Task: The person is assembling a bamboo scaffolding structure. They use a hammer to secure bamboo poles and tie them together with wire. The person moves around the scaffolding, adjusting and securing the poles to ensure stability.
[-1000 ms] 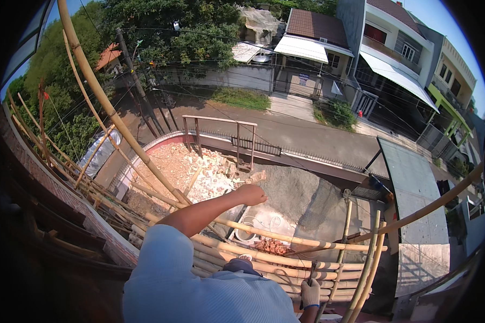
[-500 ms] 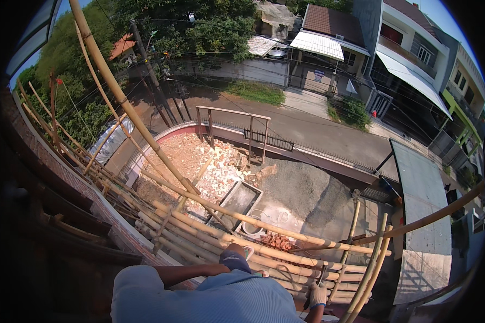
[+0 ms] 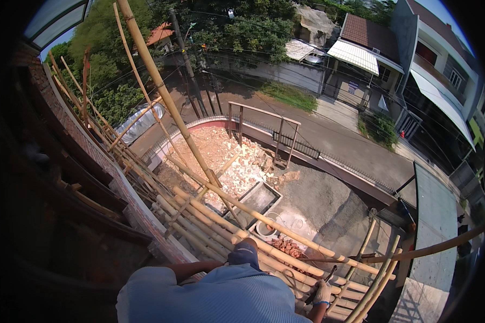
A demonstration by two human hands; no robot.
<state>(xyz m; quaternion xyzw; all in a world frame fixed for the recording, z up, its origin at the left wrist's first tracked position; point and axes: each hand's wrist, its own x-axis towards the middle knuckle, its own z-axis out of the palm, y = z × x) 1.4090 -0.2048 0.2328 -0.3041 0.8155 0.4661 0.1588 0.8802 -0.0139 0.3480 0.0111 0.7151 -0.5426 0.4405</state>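
My right hand, in a pale glove with a blue cuff, is closed around a dark, slender hand tool whose exact kind I cannot make out. It is over the right part of the bamboo scaffold platform. My left forearm reaches across to my bent knee, and the hand itself is hidden there. My blue shirt covers much of the lower picture.
Bamboo poles rise left and right of the platform. A brick wall edge runs along the left. Far below lie rubble, a grey gravel heap, a rectangular mixing trough, a bucket and red bricks.
The whole scene has shifted right and slightly down in view as my head turned left. My right hand still holds the dark tool, now tilted more sideways.
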